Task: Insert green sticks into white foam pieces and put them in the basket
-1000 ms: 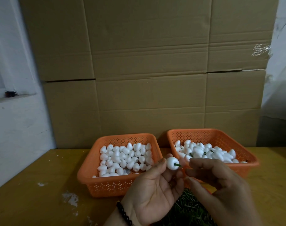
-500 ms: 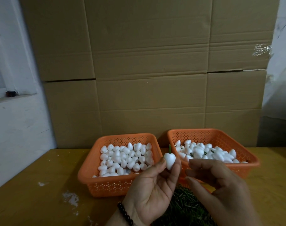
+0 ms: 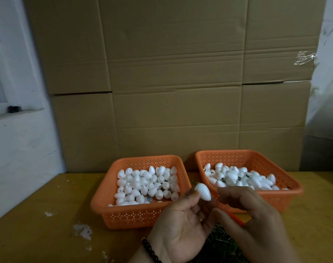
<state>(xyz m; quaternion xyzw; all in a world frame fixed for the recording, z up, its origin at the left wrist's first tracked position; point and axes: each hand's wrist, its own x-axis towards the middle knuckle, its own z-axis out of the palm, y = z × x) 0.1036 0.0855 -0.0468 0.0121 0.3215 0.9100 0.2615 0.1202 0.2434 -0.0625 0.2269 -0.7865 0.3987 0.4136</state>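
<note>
Flanking orange baskets (image 3: 141, 215) behind hands (image 3: 182, 230)

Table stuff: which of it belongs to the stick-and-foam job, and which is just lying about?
Job:
- foam piece with a stick, held by the left hand
- right hand
- left basket of plain foam
- right basket of stuck pieces
- stick pile

Lying about:
- cardboard boxes
- black object on the ledge
- white flecks on the table

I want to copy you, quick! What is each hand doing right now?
Left hand: pinches a white foam piece with a green stick in it.
Right hand: fingers curled; whether it holds anything cannot be told.
</note>
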